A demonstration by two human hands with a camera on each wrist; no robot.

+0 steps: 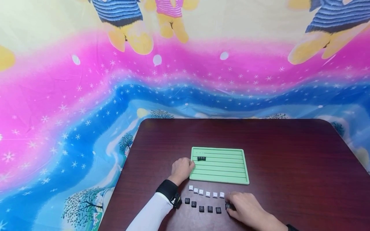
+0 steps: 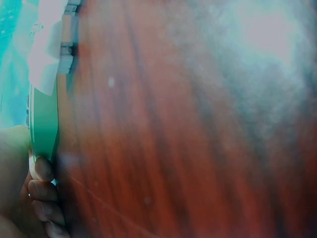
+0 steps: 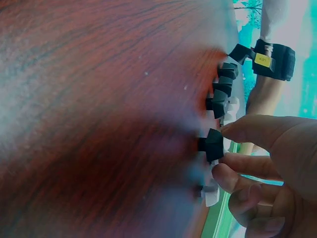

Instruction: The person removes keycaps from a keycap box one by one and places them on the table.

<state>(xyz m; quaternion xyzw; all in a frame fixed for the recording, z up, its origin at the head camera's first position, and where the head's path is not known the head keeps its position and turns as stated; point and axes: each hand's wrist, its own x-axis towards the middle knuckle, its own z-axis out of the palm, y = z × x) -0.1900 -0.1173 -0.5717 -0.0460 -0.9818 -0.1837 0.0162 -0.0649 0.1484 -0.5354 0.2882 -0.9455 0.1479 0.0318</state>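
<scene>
My left hand (image 1: 181, 170) grips the left edge of a light green tray (image 1: 245, 166) with ridges across it; the left wrist view shows its curled fingers (image 2: 43, 191) at the tray's end. Two black keycaps (image 1: 201, 158) sit side by side in the tray, near its upper left. At the right end of a row of black keycaps (image 1: 210, 209), my right hand (image 1: 245, 207) pinches one black keycap (image 3: 214, 145) between thumb and forefinger, low over the table. A row of white keycaps (image 1: 207, 194) lies between the black row and the tray.
The dark red-brown table (image 1: 289, 154) has rounded far corners. Behind it hangs a colourful printed cloth (image 1: 185, 89) with bears and snowflakes. A black band with a small device (image 1: 170, 192) is strapped round my left wrist.
</scene>
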